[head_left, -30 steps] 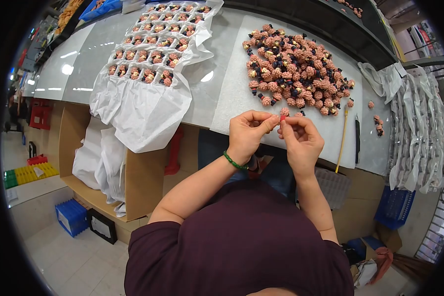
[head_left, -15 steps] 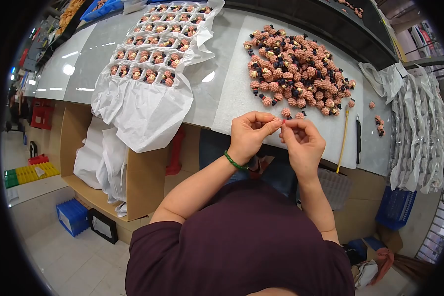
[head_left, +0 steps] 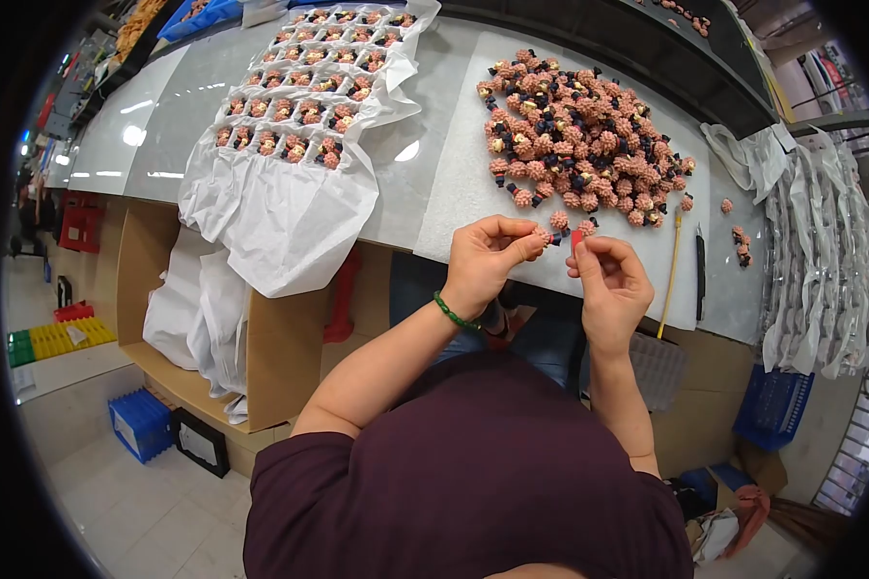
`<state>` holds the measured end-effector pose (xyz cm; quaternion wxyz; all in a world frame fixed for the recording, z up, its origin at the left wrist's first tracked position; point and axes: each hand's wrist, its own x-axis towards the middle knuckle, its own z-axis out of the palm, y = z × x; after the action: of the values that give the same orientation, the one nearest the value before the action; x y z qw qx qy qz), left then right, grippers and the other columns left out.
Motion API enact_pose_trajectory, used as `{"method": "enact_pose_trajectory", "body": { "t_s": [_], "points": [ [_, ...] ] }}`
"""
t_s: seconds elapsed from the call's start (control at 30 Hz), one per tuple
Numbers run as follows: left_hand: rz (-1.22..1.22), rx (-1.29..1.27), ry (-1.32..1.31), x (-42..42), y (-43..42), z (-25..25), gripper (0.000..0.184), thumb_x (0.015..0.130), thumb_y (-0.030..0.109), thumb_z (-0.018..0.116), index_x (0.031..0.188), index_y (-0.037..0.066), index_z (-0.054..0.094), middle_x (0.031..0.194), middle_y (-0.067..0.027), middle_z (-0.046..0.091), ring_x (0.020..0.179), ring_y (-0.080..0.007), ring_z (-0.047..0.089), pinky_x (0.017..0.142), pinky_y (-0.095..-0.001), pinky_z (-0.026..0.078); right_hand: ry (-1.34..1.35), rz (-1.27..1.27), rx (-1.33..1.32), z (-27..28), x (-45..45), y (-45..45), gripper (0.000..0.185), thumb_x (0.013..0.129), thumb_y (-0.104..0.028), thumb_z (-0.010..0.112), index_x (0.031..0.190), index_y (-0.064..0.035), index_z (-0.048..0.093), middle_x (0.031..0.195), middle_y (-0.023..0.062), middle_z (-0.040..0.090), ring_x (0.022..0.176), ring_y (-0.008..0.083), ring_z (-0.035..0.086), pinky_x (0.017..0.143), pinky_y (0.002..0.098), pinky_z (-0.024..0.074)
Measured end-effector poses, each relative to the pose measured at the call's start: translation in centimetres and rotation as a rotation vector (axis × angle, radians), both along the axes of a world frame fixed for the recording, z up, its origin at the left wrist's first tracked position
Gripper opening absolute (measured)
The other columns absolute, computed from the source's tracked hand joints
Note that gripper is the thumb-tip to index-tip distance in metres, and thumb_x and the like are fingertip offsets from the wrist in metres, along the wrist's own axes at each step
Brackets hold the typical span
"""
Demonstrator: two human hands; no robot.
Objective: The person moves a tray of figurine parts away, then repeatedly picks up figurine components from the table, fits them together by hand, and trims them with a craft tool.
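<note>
My left hand (head_left: 490, 262), a green beaded bracelet (head_left: 454, 312) at its wrist, pinches a small pink knobbly figurine (head_left: 545, 235) with a dark part. In my right hand (head_left: 612, 286), thumb and fingers close on a small flat red piece (head_left: 576, 239). The two hands are apart, over the front edge of a white foam sheet (head_left: 454, 193). Just beyond them lies a big heap of pink knobbly figurines (head_left: 589, 135) with dark and cream parts. Two loose pink figurines, one of them here (head_left: 559, 220), sit between the heap and my fingers.
At left, a compartment tray lined with white tissue (head_left: 280, 193) holds rows of similar figurines. A yellow stick (head_left: 671, 275) and a black pen-like tool (head_left: 701, 275) lie to the right, near wrapped trays (head_left: 811, 261). An open cardboard box (head_left: 285, 367) stands below the table edge.
My hands have drawn apart; the right moved right and slightly down with the red piece. The figurine in my left fingers and the red piece now show more fully.
</note>
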<state>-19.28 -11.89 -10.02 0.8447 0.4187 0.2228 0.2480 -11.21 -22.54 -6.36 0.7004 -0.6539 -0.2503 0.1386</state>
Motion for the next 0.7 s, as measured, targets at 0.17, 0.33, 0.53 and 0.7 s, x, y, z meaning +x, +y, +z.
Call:
{"method": "enact_pose_trajectory", "body": {
  "t_s": [0.17,0.33,0.53,0.7],
  "points": [
    [-0.006,-0.005,0.012,0.0,0.1,0.2,0.014,0.074,0.002,0.060,0.087,-0.004,0.056,0.078,-0.0083,0.060,0.069,-0.0120,0.056,0.064,-0.0223,0.046,0.026,0.034,-0.012,0.2,-0.3,0.3,0.010,0.076,0.001,0.056,0.085,0.0032,0.053,0.074,0.0071,0.056,0.063,0.0112,0.056,0.056,0.0207,0.0470],
    [-0.001,0.007,0.018,0.1,0.0,0.3,0.014,0.074,0.002,0.060,0.086,-0.003,0.057,0.077,-0.0081,0.060,0.068,-0.0115,0.056,0.064,-0.0218,0.046,0.064,0.051,-0.004,0.2,-0.5,0.7,0.010,0.076,0.001,0.056,0.085,0.0032,0.053,0.074,0.0067,0.057,0.063,0.0109,0.056,0.056,0.0205,0.0469],
    [0.012,0.006,0.006,0.0,0.0,0.4,0.014,0.072,0.003,0.063,0.083,-0.004,0.057,0.077,-0.0084,0.061,0.070,-0.0107,0.057,0.063,-0.0212,0.047,0.075,0.057,0.007,-0.2,-0.5,1.0,0.010,0.076,0.001,0.056,0.086,0.0032,0.053,0.074,0.0066,0.057,0.063,0.0106,0.056,0.056,0.0200,0.0468],
    [0.039,0.002,0.015,0.1,-0.2,0.4,0.013,0.072,0.002,0.063,0.082,-0.004,0.057,0.078,-0.0091,0.061,0.071,-0.0111,0.057,0.063,-0.0214,0.048,-0.039,0.083,-0.053,-0.7,-0.5,0.9,0.009,0.076,0.003,0.056,0.085,0.0025,0.053,0.077,0.0058,0.056,0.064,0.0100,0.056,0.057,0.0195,0.0462]
  ]
}}
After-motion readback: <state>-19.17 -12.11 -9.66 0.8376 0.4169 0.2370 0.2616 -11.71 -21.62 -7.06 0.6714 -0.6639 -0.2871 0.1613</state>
